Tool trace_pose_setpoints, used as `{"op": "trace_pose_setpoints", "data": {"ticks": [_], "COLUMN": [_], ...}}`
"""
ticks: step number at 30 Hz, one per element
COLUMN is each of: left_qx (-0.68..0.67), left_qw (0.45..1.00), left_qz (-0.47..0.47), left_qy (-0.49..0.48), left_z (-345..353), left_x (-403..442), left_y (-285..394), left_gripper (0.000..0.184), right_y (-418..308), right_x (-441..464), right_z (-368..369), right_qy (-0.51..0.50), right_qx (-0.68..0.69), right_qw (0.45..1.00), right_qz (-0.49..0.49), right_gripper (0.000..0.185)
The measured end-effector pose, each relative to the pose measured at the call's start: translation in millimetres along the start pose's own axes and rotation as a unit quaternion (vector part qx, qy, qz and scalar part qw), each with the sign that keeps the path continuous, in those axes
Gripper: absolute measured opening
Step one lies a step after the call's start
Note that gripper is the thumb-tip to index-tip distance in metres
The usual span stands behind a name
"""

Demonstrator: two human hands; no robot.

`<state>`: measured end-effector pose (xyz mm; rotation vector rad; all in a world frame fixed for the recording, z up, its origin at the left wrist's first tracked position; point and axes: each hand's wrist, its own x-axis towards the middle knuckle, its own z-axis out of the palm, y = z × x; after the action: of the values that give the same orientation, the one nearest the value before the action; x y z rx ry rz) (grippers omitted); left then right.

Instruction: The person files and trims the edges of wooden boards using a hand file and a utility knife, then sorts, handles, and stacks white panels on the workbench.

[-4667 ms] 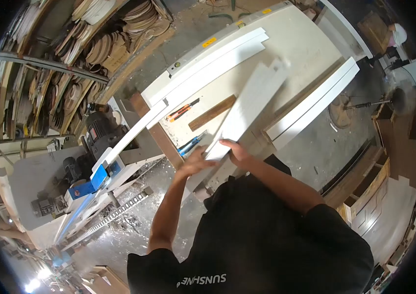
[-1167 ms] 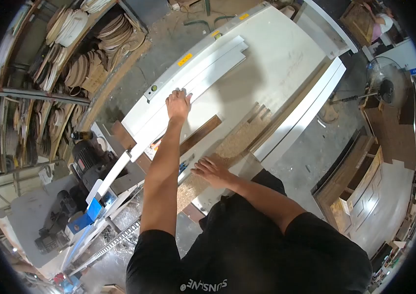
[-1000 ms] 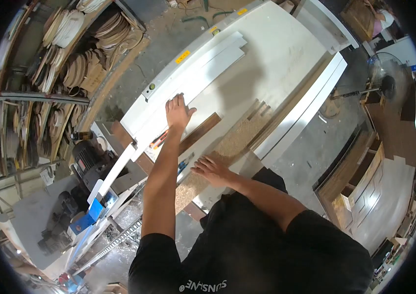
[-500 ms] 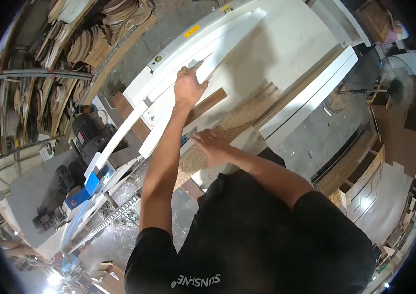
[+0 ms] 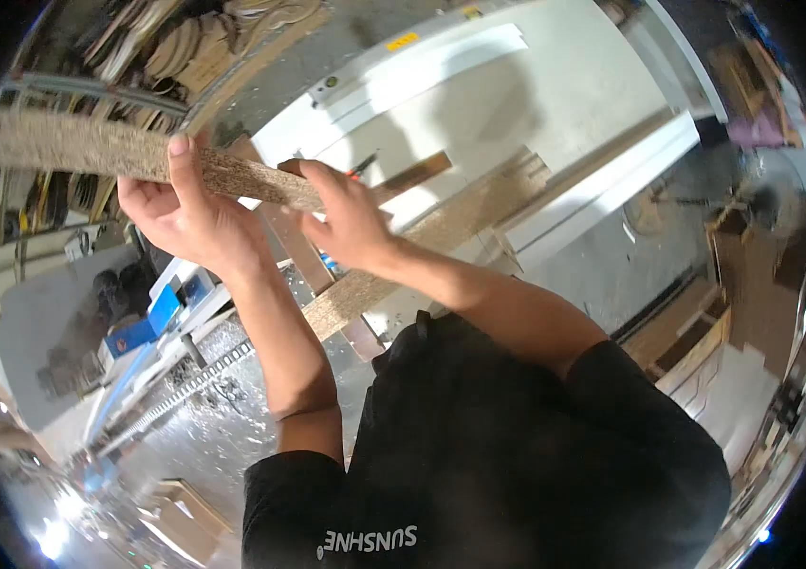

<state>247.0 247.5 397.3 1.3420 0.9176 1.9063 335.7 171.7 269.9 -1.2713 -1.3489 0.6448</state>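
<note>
A long particle board strip (image 5: 256, 178) is raised at a slant in front of me, its speckled brown side facing up. My left hand (image 5: 199, 223) is closed around it from below, thumb over the upper side. My right hand (image 5: 351, 218) grips its right end, fingers above and thumb underneath. The far left end of the strip is blurred. Beneath lies a white panel (image 5: 574, 90) bearing a white strip (image 5: 460, 66), a short brown piece (image 5: 422, 174) and a wider particle board strip (image 5: 479, 201). A slim tool with a red part (image 5: 362, 169) lies behind my right hand.
A grey machine table (image 5: 42, 322) with blue parts (image 5: 142, 332) stands at the left. Curved wooden offcuts (image 5: 194, 47) fill a rack behind. To the right are a fan (image 5: 768, 204), a long white piece (image 5: 602, 180) and wooden cabinet parts (image 5: 687, 332).
My left hand has moved left and lifted a strip off the panel, now showing its particle board side. My right hand has moved up and left onto its end.
</note>
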Motion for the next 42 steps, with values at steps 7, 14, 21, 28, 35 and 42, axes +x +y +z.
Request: {"op": "trace_pose_setpoints", "data": {"ticks": [7, 14, 21, 28, 35, 42], "left_qx": [0.629, 0.600, 0.458, 0.530, 0.714, 0.618], "left_qw": [0.709, 0.650, 0.771, 0.718, 0.681, 0.755], "left_qz": [0.285, 0.033, -0.093, -0.073, -0.110, -0.068], "left_qy": [-0.144, -0.465, -0.434, -0.444, -0.125, -0.208], "left_z": [-139, -241, -237, -260, -405, -349], "left_x": [-14, -113, -236, -258, -242, -222], "left_y": [0, -114, -183, -189, -157, -160], "left_gripper": [0.113, 0.034, 0.040, 0.055, 0.076, 0.055], "right_y": [65, 150, 208, 167, 182, 194], "right_x": [25, -6, -46, -106, -146, -157], "right_z": [-61, -103, -123, -101, -60, -51], "right_qy": [-0.136, -0.381, -0.494, -0.477, -0.407, -0.386], "right_qx": [-0.261, -0.331, -0.416, -0.406, -0.411, -0.480], "right_qw": [0.934, 0.857, 0.762, 0.780, 0.812, 0.782], "right_qz": [-0.202, -0.104, 0.054, 0.000, -0.082, -0.091], "right_gripper": [0.058, 0.047, 0.054, 0.123, 0.128, 0.125]}}
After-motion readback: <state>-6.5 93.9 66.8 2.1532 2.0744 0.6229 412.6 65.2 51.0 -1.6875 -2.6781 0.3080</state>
